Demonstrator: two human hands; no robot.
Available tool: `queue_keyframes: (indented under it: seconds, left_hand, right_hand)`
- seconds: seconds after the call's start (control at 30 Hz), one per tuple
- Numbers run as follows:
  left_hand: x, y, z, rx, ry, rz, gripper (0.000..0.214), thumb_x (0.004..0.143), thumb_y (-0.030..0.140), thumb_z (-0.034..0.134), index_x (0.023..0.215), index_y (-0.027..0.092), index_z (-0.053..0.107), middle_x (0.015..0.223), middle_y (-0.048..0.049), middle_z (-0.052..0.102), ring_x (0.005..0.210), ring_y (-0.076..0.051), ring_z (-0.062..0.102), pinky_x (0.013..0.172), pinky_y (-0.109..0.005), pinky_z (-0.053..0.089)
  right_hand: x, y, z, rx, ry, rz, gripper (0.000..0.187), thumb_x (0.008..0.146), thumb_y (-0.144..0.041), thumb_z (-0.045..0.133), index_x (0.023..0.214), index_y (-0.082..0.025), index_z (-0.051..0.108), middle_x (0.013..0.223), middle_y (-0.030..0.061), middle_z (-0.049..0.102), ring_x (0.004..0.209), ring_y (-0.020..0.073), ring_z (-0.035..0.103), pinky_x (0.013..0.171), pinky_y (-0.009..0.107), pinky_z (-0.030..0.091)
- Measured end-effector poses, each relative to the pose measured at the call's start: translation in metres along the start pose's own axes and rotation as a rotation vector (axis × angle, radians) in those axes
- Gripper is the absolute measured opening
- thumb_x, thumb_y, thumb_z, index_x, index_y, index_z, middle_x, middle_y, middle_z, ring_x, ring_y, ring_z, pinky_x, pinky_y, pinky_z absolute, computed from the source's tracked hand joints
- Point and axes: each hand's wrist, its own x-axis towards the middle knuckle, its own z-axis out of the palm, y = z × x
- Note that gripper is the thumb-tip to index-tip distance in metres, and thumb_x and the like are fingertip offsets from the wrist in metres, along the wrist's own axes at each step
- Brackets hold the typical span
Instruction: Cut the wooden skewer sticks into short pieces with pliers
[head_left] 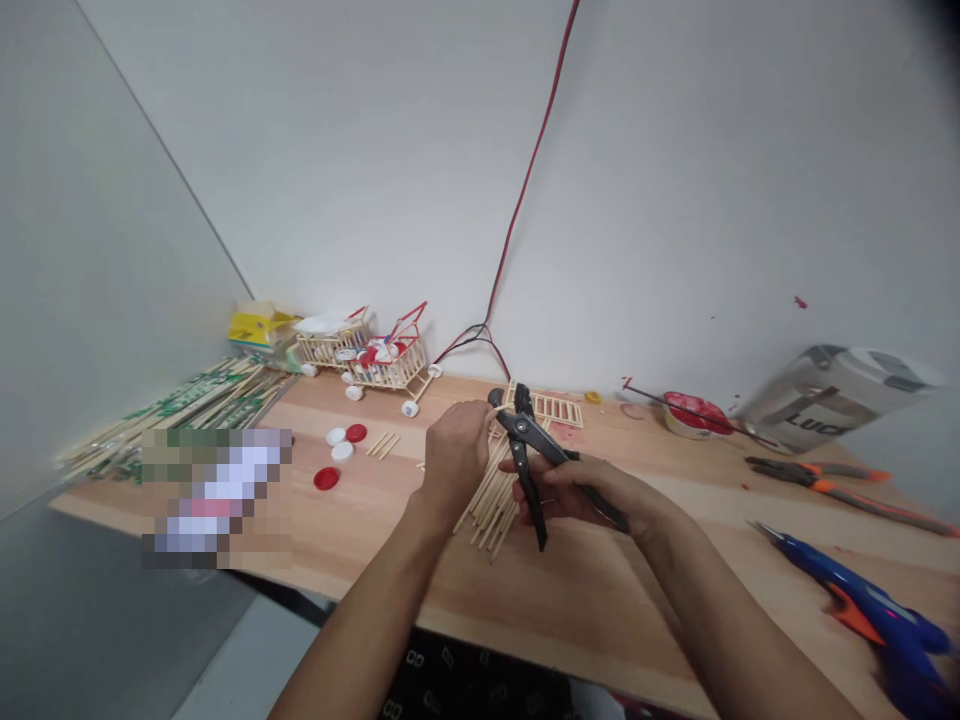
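Observation:
My right hand (581,488) is wrapped round the handles of black cutting pliers (541,442), which point up and to the left. Beside it, my left hand (459,445) is closed on a thin wooden stick (504,408) whose end is at the pliers' jaws. A loose bundle of wooden sticks (491,510) lies on the table beneath both hands. Just behind the pliers is a small ladder-like stick frame (559,411), partly hidden. Several short cut sticks (384,446) lie to the left of my left hand.
Two small stick carts (390,365) with bottle-cap wheels stand at the back. Red and white caps (327,478), packed sticks (202,400) lie left. On the right are a red paint tub (697,414), a can (832,400), orange-handled pliers (825,485) and a blue glue gun (855,600).

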Motion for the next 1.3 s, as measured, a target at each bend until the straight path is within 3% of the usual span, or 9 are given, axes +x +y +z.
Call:
queue_keyframes:
  seconds: [0.1,0.17,0.33,0.53,0.63,0.77,0.93,1.13,1.3]
  left_hand:
    - [0.001,0.000,-0.003,-0.016,-0.014,-0.011,0.023,0.093,0.021,0.039,0.077,0.017,0.055,0.071,-0.0037,0.060,0.070,-0.016,0.055,0.065,-0.026,0.037]
    - [0.001,0.001,-0.004,-0.051,-0.045,-0.042,0.023,0.093,0.019,0.039,0.075,0.017,0.053,0.067,-0.0017,0.058,0.063,-0.014,0.053,0.060,-0.025,0.035]
    - [-0.001,0.005,-0.002,0.043,-0.068,0.041,0.025,0.093,0.020,0.038,0.076,0.017,0.054,0.072,-0.0047,0.061,0.073,-0.017,0.055,0.066,-0.026,0.036]
    - [-0.002,0.004,-0.003,-0.006,-0.139,-0.047,0.026,0.093,0.021,0.039,0.073,0.017,0.054,0.064,-0.0020,0.059,0.062,-0.014,0.054,0.060,-0.025,0.034]
    - [0.001,0.001,-0.007,-0.035,-0.168,-0.073,0.025,0.092,0.021,0.040,0.072,0.018,0.054,0.062,-0.0006,0.057,0.058,-0.014,0.052,0.057,-0.024,0.032]
    - [0.016,-0.008,-0.024,0.031,-0.051,-0.043,0.021,0.090,0.022,0.043,0.073,0.017,0.056,0.066,-0.0022,0.058,0.066,-0.015,0.054,0.061,-0.025,0.034]
    - [0.026,-0.002,-0.045,-0.171,-0.010,-0.107,0.025,0.088,0.027,0.047,0.067,0.017,0.054,0.056,0.0031,0.052,0.054,-0.011,0.047,0.055,-0.022,0.033]
    - [0.002,0.025,-0.027,-0.191,-0.067,-0.104,0.024,0.089,0.024,0.046,0.067,0.018,0.053,0.055,0.0032,0.051,0.050,-0.009,0.044,0.052,-0.022,0.029]
    - [-0.005,0.025,-0.013,-0.076,-0.095,-0.133,0.023,0.090,0.022,0.042,0.069,0.019,0.051,0.057,0.0013,0.053,0.052,-0.012,0.049,0.052,-0.024,0.027]
  right_hand:
    - [-0.001,-0.007,0.000,-0.324,0.190,-0.123,0.027,0.071,-0.021,0.061,0.097,-0.014,0.066,0.098,0.0081,0.067,0.100,0.0242,0.059,0.098,0.043,0.039]
    - [-0.003,-0.011,0.001,-0.413,0.223,-0.162,0.023,0.069,-0.019,0.062,0.092,-0.014,0.067,0.100,0.0073,0.067,0.102,0.0241,0.058,0.100,0.042,0.037]
    - [-0.008,-0.009,0.000,-0.046,-0.009,-0.058,0.040,0.071,-0.023,0.061,0.109,-0.012,0.062,0.105,0.0122,0.066,0.100,0.0249,0.062,0.093,0.046,0.043]
    - [-0.003,-0.004,0.002,-0.262,0.191,-0.108,0.026,0.070,-0.018,0.059,0.095,-0.011,0.064,0.096,0.0097,0.069,0.094,0.0229,0.064,0.092,0.042,0.046]
    - [-0.006,-0.009,0.000,-0.246,0.121,-0.050,0.030,0.069,-0.015,0.058,0.098,-0.012,0.062,0.098,0.0094,0.068,0.096,0.0234,0.064,0.091,0.042,0.048]
    - [-0.013,-0.016,-0.007,-0.139,0.054,-0.031,0.041,0.068,-0.014,0.058,0.109,-0.014,0.060,0.111,0.0112,0.065,0.103,0.0243,0.062,0.093,0.042,0.046]
    - [-0.018,-0.018,-0.008,-0.022,-0.030,-0.048,0.046,0.069,-0.017,0.057,0.114,-0.014,0.059,0.115,0.0134,0.064,0.106,0.0266,0.060,0.097,0.048,0.041]
    - [-0.014,-0.017,-0.001,0.036,-0.088,-0.109,0.044,0.070,-0.016,0.057,0.114,-0.013,0.061,0.113,0.0131,0.065,0.106,0.0263,0.060,0.100,0.049,0.037]
    - [-0.013,-0.013,0.001,0.017,-0.078,-0.103,0.044,0.068,-0.017,0.059,0.112,-0.013,0.062,0.113,0.0129,0.065,0.105,0.0256,0.060,0.100,0.047,0.037]
